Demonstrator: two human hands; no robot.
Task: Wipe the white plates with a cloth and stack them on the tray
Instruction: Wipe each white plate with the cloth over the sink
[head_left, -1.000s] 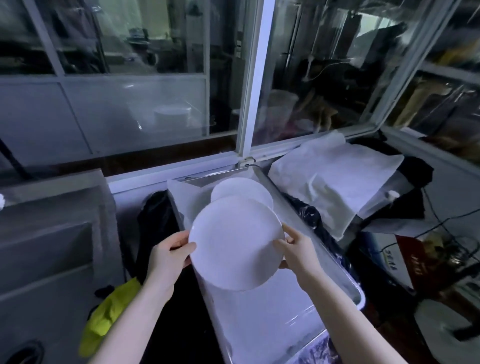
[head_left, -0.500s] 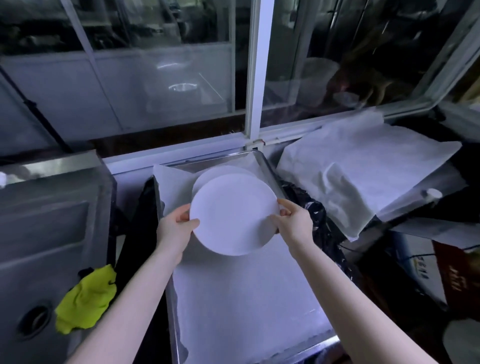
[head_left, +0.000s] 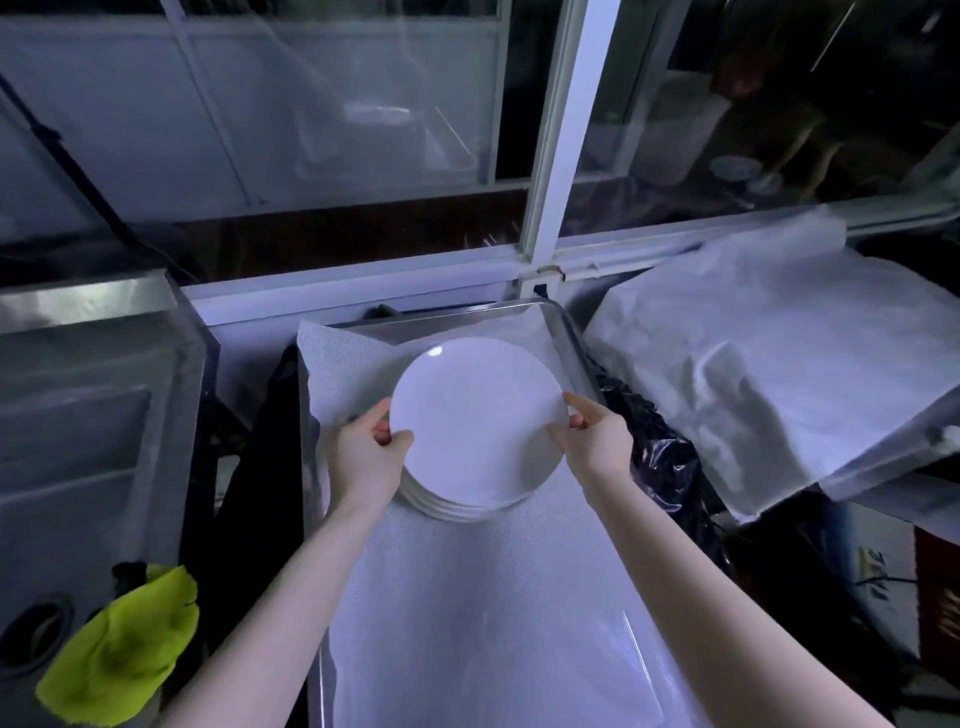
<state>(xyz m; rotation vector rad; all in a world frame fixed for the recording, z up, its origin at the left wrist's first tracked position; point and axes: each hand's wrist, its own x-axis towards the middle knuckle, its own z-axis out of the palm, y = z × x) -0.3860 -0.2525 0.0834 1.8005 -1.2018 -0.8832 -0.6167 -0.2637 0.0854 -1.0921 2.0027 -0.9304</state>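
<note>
Head view, downward (close) over tray (head_left: 563, 325)

Steel sink unit (head_left: 88, 395) sits at nine o'clock, its drain hole (head_left: 34, 631) down at eight. White window post (head_left: 563, 130) stands at twelve, crumpled white sheet (head_left: 769, 364) at three, black plastic bag (head_left: 660, 457) beside it.

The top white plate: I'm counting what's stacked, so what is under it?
Under the top white plate, held by the left hand and right hand, rims of several stacked plates show on the tray. Their faces are covered, so no exact count.
</note>
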